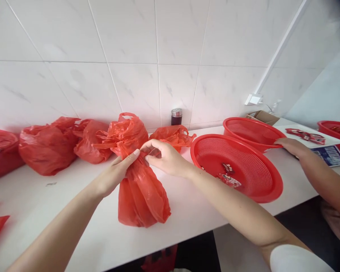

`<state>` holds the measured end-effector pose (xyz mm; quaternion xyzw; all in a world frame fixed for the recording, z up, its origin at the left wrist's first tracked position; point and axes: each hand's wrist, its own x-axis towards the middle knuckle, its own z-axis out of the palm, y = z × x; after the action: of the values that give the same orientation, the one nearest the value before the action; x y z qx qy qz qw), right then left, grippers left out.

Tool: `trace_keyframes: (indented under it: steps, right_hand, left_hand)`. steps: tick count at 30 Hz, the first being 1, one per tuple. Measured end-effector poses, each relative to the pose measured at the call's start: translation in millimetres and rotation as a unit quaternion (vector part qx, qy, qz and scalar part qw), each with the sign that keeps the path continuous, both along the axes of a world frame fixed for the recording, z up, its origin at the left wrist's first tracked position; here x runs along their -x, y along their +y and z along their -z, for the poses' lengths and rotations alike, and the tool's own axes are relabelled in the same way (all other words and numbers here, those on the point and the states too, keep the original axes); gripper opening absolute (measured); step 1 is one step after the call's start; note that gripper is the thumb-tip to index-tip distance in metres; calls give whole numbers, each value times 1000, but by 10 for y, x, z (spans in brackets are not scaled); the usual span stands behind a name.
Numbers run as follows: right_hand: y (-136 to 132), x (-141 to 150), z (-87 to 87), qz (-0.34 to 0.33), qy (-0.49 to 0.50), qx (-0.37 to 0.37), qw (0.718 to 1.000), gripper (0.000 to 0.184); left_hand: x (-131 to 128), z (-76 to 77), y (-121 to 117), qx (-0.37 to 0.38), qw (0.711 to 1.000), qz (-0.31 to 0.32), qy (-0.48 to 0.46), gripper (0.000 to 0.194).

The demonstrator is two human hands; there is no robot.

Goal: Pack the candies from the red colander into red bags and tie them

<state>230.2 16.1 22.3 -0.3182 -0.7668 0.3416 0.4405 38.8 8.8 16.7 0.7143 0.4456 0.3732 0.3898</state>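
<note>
Bare forearms (70,223) at lower frame lead to the left hand (113,175), thumb pressed flat, other fingers hidden, and right hand (170,158), fingertips pinching, at the gathered neck (138,162), likely the firmest hold, of a soft, probably slippery, thin red plastic bag (143,200) left of centre.

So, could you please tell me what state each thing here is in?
Held bag, gathered at the neck.
Bags along the wall, mostly bulging.
Front basket, open, few packets inside.
Basket behind, open.
Right-edge basket, open.
Bottle, lid on, upright.
Plug, in its socket.
Cardboard box, hard to tell.
</note>
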Motion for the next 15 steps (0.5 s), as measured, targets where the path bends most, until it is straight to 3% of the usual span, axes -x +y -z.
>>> trace_keyframes:
  steps: [3, 7, 12, 15]
  right_hand:
    - [5, -28, 42, 4, 28, 21, 999, 5]
    - [-246, -20, -101, 47, 103, 15, 993, 5]
    - [-476, 46, -95, -117, 87, 31, 989, 8]
    - [-307, 118, 93, -29, 142, 36, 989, 11]
  left_hand:
    - [-1, 2, 6, 89, 995, 33, -43, 40]
    - [18, -33, -14, 127, 987, 45, -90, 31]
    - [148, -39, -75, 99, 990, 97, -39, 33]
    - [227, -51, -108, 81, 991, 106, 5, 28]
